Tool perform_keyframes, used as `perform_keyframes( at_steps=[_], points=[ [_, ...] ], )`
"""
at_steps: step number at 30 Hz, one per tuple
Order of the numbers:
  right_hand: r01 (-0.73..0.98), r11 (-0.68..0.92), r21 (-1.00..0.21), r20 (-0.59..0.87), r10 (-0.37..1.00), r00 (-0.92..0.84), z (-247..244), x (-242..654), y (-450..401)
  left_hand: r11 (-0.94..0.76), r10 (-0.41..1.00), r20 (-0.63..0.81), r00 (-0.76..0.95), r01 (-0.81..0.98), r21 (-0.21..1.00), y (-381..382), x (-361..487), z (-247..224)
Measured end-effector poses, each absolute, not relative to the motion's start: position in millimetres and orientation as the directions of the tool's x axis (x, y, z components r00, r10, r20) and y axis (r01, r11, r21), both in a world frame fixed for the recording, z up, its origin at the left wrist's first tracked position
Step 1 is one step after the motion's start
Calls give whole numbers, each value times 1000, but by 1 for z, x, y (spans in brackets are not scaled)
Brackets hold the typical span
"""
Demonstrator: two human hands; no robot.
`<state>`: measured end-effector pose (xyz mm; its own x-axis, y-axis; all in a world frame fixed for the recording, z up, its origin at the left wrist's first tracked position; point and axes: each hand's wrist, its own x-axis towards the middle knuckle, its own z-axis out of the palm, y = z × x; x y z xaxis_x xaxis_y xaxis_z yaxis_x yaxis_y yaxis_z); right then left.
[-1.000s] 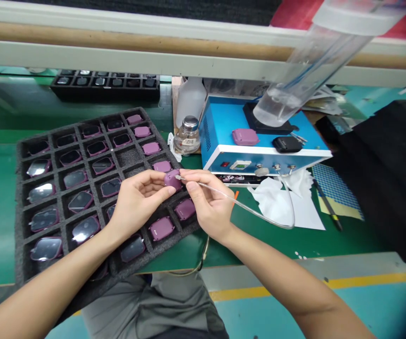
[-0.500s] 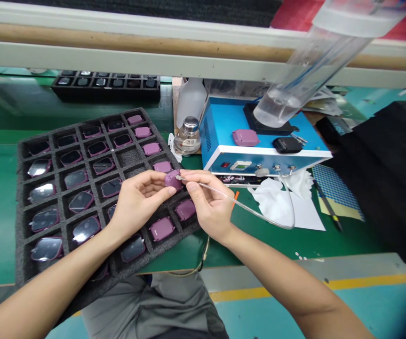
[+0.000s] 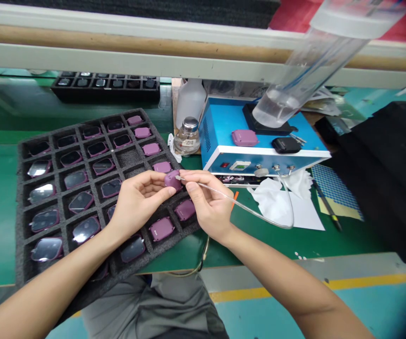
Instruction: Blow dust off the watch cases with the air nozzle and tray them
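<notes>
My left hand (image 3: 139, 197) pinches a purple watch case (image 3: 172, 181) between thumb and fingers, above the right part of a dark foam tray (image 3: 19, 188). My right hand (image 3: 211, 200) is closed on the end of a clear thin tube (image 3: 252, 213), whose tip meets the near face of the case. From there the tube loops right toward the front of a blue control box (image 3: 220, 120). Tray compartments hold several purple watch cases, some with dark glass up, such as this watch (image 3: 76, 179), others with the purple back up, like this case (image 3: 162, 229).
Behind the tray stand a glass bottle (image 3: 187, 136) with a metal cap and a white plastic bottle (image 3: 191, 101). A clear cylinder (image 3: 276, 108), a purple case (image 3: 244, 138) and a black case (image 3: 286, 144) rest on the box. Crumpled tissue (image 3: 273, 200) and a pen (image 3: 327, 205) lie right.
</notes>
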<state>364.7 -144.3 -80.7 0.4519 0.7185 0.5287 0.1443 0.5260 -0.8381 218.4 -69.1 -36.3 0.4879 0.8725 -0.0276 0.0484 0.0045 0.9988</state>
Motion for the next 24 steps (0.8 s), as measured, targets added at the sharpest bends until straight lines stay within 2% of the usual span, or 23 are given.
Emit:
perform_keyframes(
  at_steps=[7,24],
  points=[
    [154,516,-843,524,723,450,-82,365,-147,-44,870,-17,493,111,993,-72,217,-27],
    [168,507,-846,522,721,455,-81,364,-147,-41,868,-20,496,113,993,-72,217,-26]
  ],
)
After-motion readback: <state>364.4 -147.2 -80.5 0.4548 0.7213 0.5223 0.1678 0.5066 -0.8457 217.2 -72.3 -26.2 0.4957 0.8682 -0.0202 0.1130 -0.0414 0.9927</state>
